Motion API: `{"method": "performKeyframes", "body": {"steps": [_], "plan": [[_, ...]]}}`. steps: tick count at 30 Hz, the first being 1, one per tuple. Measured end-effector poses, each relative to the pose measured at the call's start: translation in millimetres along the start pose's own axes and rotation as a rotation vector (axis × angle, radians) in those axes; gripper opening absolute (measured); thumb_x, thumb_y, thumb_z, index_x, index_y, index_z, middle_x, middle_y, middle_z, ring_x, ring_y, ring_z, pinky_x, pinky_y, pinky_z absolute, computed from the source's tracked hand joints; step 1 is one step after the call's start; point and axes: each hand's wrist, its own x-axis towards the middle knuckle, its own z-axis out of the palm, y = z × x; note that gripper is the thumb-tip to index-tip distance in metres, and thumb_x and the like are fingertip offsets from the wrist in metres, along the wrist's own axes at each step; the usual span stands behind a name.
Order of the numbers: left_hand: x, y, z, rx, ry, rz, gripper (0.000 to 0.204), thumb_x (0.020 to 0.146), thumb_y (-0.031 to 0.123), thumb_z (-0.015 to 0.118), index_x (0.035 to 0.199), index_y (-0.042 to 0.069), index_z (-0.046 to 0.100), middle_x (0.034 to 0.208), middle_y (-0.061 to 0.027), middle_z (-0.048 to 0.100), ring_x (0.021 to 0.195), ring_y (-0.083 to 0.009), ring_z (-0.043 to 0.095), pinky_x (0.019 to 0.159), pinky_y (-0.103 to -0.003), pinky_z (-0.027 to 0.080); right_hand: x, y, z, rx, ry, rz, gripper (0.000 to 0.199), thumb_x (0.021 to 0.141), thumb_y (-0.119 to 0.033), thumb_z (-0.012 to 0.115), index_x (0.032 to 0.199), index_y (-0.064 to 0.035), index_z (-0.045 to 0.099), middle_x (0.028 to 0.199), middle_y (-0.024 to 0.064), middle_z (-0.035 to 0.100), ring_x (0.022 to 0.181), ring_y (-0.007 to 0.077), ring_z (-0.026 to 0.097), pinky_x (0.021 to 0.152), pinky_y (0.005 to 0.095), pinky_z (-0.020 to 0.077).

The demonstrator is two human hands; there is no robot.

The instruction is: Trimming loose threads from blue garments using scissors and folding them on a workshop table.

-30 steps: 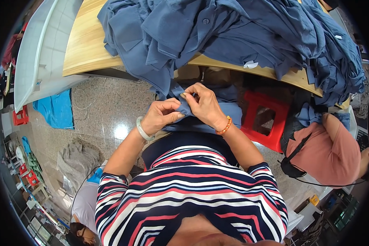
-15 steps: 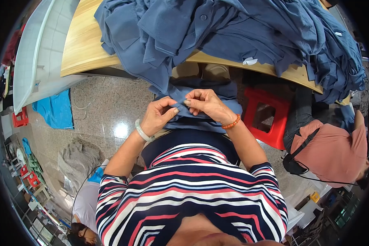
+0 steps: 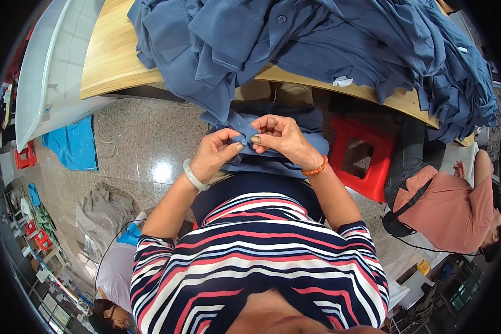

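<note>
A blue shirt [image 3: 238, 121] hangs off the table edge onto my lap, and both hands pinch its cloth. My left hand [image 3: 214, 155], with a pale bangle at the wrist, is closed on the cloth beside a small blue button [image 3: 244, 142]. My right hand [image 3: 286, 142], wearing an orange bead bracelet, is closed on the same cloth just right of the button. Thumbs and forefingers of both hands almost meet. Whether a thread or other small item is between the fingertips cannot be made out.
More blue garments [image 3: 350, 47] are heaped on the wooden table [image 3: 108, 61] ahead. A red stool [image 3: 379, 161] stands to the right, near a seated person in a pink top [image 3: 451, 209]. Another person sits at lower left. Blue cloth [image 3: 75, 146] and grey cloth [image 3: 103, 214] lie on the left floor.
My fingers have shifted slightly on the cloth, and the button now shows between them. At the right, the seated person's arm has moved and a hand has come into sight.
</note>
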Motion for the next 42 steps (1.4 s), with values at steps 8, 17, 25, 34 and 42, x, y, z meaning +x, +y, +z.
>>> {"method": "performKeyframes", "body": {"steps": [8,17,25,34,42], "plan": [[10.5,-3.2,1.0,-0.293,-0.020,-0.147,0.010,0.089,0.016,0.064,0.088,0.008,0.058,0.074,0.0066,0.053,0.057,-0.0009,0.042,0.051,-0.016,0.033,-3.5,3.8,13.8,-0.475,0.134,-0.279,0.010,0.082,-0.002,0.066,0.089,-0.0020,0.059,0.083,-0.0026,0.059,0.074,0.0031,0.053,0.066,0.0180,0.0450],[12.0,-18.7,3.8,0.233,0.179,0.235,0.015,0.087,0.013,0.067,0.078,0.005,0.059,0.063,0.0085,0.047,0.056,0.0002,0.036,0.048,-0.018,0.028,-6.1,1.6,7.6,-0.554,0.150,-0.071,0.016,0.079,-0.008,0.072,0.087,0.0029,0.064,0.072,-0.0013,0.057,0.062,0.0027,0.048,0.055,0.0189,0.0403],[8.1,-1.0,2.0,0.376,0.138,0.267,0.010,0.088,0.012,0.065,0.086,0.003,0.061,0.068,0.0075,0.052,0.060,0.0002,0.042,0.053,-0.016,0.034,-2.0,8.9,0.2,-0.178,0.083,-0.089,0.015,0.084,-0.012,0.069,0.083,0.0003,0.062,0.070,-0.0010,0.056,0.058,0.0029,0.048,0.051,0.0184,0.0389],[-4.9,-11.0,-7.2,0.289,0.097,0.169,0.011,0.084,-0.002,0.064,0.094,-0.002,0.066,0.091,-0.0009,0.058,0.072,-0.0058,0.054,0.066,-0.018,0.044,-0.7,2.7,19.6,-0.514,0.290,-0.236,0.011,0.088,-0.009,0.062,0.087,0.0013,0.056,0.083,0.0028,0.056,0.060,0.0073,0.061,0.051,0.0185,0.0484],[-7.5,5.3,5.8,0.491,0.098,0.302,0.007,0.086,0.002,0.063,0.091,-0.001,0.064,0.084,0.0001,0.055,0.073,-0.0050,0.048,0.065,-0.019,0.039,-7.7,8.4,20.9,-0.663,0.206,-0.344,0.012,0.089,-0.007,0.059,0.089,0.0051,0.055,0.086,0.0037,0.054,0.065,0.0104,0.063,0.057,0.0204,0.0514]]}}
